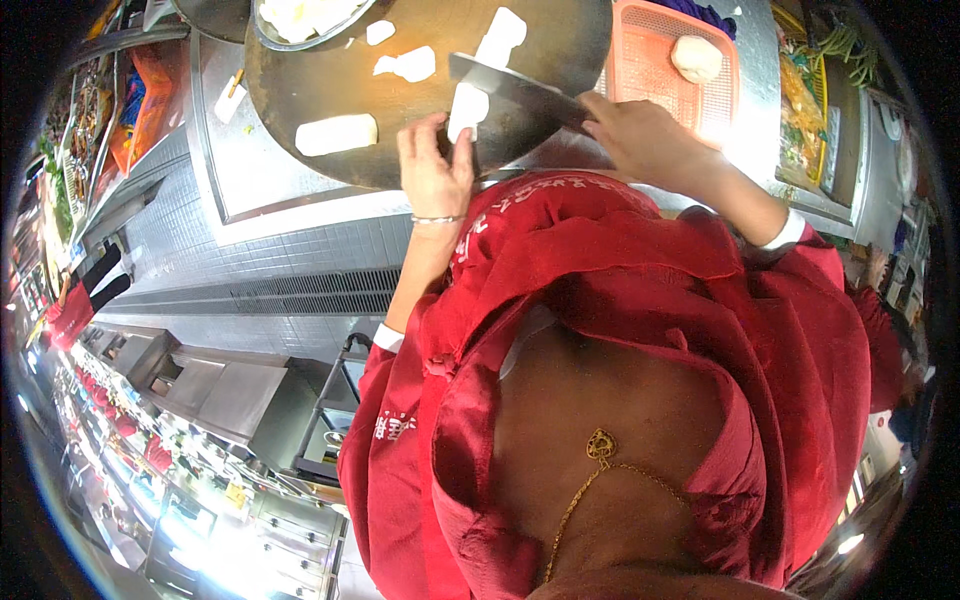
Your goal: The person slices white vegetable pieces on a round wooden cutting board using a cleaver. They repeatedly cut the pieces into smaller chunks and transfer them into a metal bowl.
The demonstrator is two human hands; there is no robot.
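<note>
On a round wooden chopping board (322,97), my left hand (437,176) holds the near end of a white vegetable piece (469,109) between thumb and fingers. My right hand (637,135) grips the handle end of a wide-bladed kitchen knife (517,86). Its blade lies across the far end of the held piece, close beyond my left fingertips. Another white chunk (501,36) sits just past the blade. To the left are a trimmed white block (336,135), an irregular scrap (409,65) and a small bit (380,31).
A metal bowl (274,37) of white pieces stands at the board's far left. Right of the board, a pink plastic basket (626,45) contains a round pale vegetable (697,59). A person in red (71,311) stands far left, beyond the floor drain grate (300,292).
</note>
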